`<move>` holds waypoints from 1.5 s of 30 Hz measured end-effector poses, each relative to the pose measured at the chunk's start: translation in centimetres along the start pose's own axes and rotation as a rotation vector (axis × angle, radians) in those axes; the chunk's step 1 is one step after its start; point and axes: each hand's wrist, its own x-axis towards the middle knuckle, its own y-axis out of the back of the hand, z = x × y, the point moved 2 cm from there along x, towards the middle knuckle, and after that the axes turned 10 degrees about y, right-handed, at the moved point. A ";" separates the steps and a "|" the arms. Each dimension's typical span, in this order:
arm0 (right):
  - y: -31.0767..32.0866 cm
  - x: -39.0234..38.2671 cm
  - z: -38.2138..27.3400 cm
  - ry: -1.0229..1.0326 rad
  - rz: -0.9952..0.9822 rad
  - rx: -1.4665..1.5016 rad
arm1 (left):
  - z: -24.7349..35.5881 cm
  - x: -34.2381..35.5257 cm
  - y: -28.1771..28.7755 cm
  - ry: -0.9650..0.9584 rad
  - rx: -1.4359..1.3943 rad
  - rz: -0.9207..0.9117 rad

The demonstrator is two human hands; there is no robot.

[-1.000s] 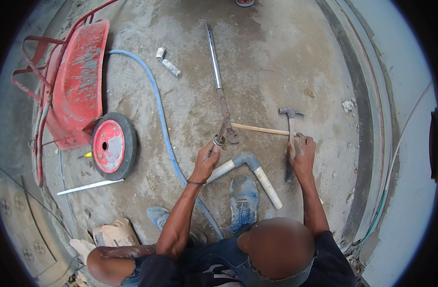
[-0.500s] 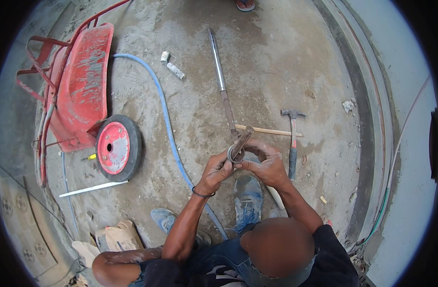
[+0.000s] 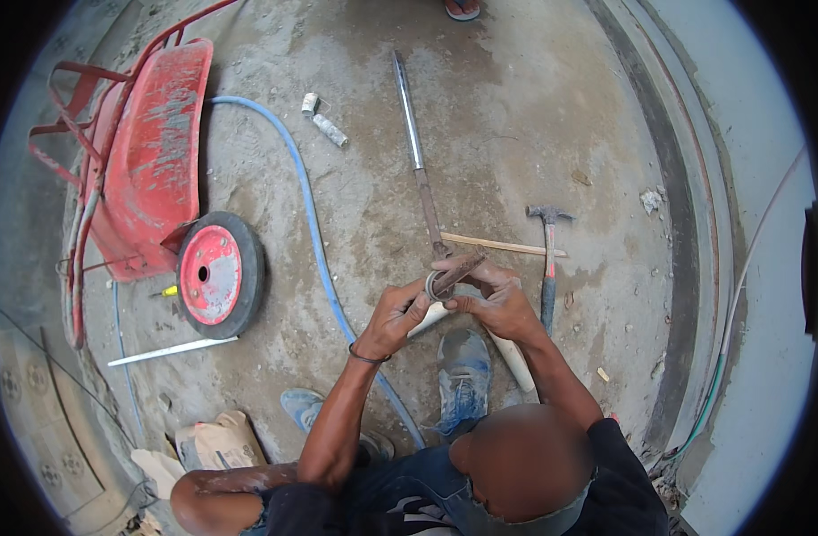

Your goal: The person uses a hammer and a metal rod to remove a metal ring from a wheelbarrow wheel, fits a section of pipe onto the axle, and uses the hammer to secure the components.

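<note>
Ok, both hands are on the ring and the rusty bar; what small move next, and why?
I'd probably steady the ring with the left hand and turn the bar slightly with the right hand: the bar slants across the ring, and the hands partly hide how the two fit.

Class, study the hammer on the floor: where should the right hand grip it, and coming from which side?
The right hand should probably take the hammer by its dark grip, from above and the near side. The slim handle lies along the floor, head at the far end, grip at the near; the wooden stick crosses it farther up.
</note>
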 end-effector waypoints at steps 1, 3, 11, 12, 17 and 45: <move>-0.1 0.3 -0.2 0.000 -0.001 0.005 | -0.2 0.0 -0.1 0.004 0.003 0.002; -0.4 0.7 -0.6 -0.058 -0.045 0.021 | -0.9 0.0 -0.4 0.038 -0.020 0.072; 0.4 1.4 0.2 -0.045 0.053 0.162 | -1.7 0.6 -1.1 0.135 -0.207 0.025; 0.4 1.7 0.1 -0.024 0.050 0.190 | -2.1 0.4 -0.8 0.170 -0.188 0.008; 0.7 1.9 1.3 -0.027 0.075 0.221 | -2.5 0.9 -1.2 0.205 -0.183 0.077; 3.7 3.1 12.4 -0.190 0.178 0.146 | -9.4 6.0 -0.8 0.293 0.388 0.297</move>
